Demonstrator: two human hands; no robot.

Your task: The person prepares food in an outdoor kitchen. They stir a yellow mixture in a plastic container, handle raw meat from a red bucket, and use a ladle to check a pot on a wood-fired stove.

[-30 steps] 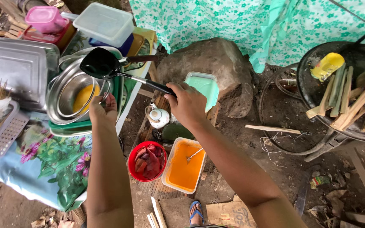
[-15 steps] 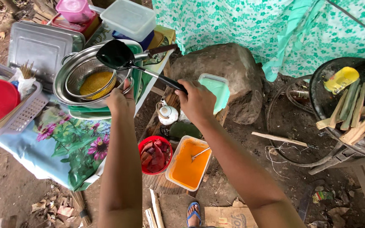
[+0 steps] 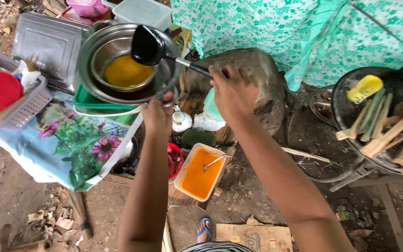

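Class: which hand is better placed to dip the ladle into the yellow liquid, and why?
Right. The right hand already grips the black ladle by its handle, cup poised over the yellow liquid. The left hand is occupied at the metal bowl's rim.

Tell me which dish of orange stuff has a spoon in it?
The rectangular tub on the ground, below the hands; a metal spoon rests in it. The other orange pool sits in the round steel bowl on the table, under the black ladle.

Both forearms were bare, with no sleeves, rings or watch. The left hand and right hand wore nothing. Near the bottom edge showed a striped black-and-white garment and a blue sandal.
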